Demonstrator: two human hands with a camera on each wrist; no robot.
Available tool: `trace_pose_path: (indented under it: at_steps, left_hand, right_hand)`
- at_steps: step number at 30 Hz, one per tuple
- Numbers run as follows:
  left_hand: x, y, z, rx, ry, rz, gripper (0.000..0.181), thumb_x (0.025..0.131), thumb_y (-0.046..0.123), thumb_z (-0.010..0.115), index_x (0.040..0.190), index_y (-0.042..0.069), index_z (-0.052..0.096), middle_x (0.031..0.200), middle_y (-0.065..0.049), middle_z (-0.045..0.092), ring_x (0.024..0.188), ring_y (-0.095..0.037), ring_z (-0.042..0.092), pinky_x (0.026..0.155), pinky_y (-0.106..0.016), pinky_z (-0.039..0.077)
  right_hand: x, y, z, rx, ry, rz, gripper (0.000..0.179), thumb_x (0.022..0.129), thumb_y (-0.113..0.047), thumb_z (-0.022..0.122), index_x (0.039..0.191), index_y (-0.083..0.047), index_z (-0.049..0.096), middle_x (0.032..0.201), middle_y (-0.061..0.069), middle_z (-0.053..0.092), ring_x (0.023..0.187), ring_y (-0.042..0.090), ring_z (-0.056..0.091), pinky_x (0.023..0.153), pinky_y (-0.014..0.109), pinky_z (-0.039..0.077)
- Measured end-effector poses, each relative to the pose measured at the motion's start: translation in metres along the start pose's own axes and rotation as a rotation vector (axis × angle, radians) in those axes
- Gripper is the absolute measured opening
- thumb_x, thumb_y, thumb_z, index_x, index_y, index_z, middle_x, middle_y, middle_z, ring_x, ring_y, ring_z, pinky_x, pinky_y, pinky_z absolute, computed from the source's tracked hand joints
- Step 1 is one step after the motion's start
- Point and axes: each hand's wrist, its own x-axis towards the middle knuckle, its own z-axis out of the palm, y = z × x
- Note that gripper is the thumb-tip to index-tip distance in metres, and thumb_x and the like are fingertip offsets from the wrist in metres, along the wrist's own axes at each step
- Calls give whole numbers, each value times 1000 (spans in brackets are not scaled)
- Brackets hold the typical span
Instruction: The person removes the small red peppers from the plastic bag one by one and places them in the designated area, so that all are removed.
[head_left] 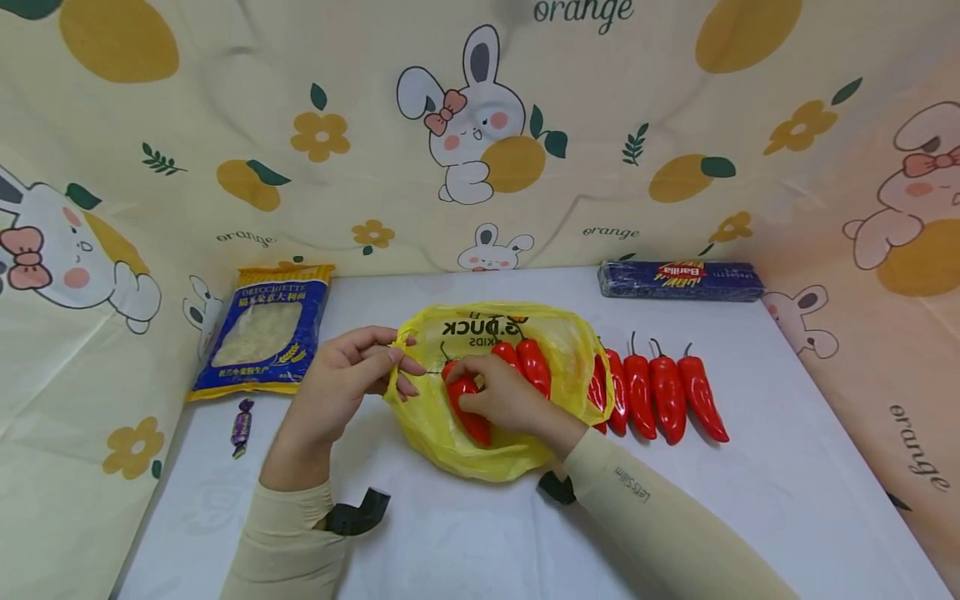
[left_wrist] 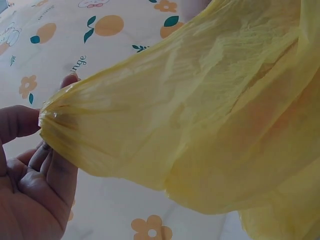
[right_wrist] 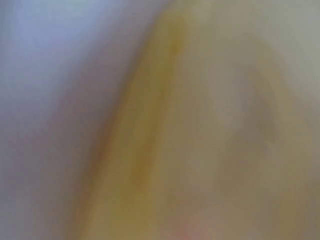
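Observation:
A yellow plastic bag (head_left: 450, 454) lies spread on the table with its mouth open. My left hand (head_left: 348, 375) pinches the bag's left rim between thumb and fingers; in the left wrist view the film gathers at the fingertips. Inside the bag my right hand (head_left: 506, 396) grips a red chili pepper (head_left: 474, 425), fingers curled over its upper part. Two more red peppers (head_left: 534, 364) lie in the bag just beyond that hand. To the right, several red peppers (head_left: 667, 400) stand in a row, the nearest partly behind the bag's edge. The right wrist view is blurred yellow film.
At the back left lies a blue and yellow pasta packet (head_left: 262, 333), with a purple wrapped candy (head_left: 242, 427) in front of it. A dark blue spaghetti box (head_left: 682, 283) sits at the back right. Printed cloth (head_left: 570, 225) hangs behind and beside the white table (head_left: 795, 500).

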Motion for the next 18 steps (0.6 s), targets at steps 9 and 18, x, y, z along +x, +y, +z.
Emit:
trace_pose_path:
  at_steps: [9, 18]
  left_hand:
    - [1, 1, 1, -7, -6, 3, 26, 112, 5, 56, 129, -14, 62, 102, -23, 78, 80, -28, 79, 75, -34, 62]
    - [1, 3, 2, 7, -3, 4, 26, 112, 5, 56, 128, -13, 63, 102, -22, 78, 80, -28, 79, 73, -32, 61]
  right_hand:
    - [-23, -14, -26, 66, 19, -37, 31, 95, -4, 70, 123, -18, 72, 128, 2, 63, 111, 29, 59, 85, 39, 60]
    - [-48, -21, -46, 175, 28, -105, 34, 99, -5, 70, 132, -14, 69, 143, 9, 58, 119, 38, 59, 88, 45, 61]
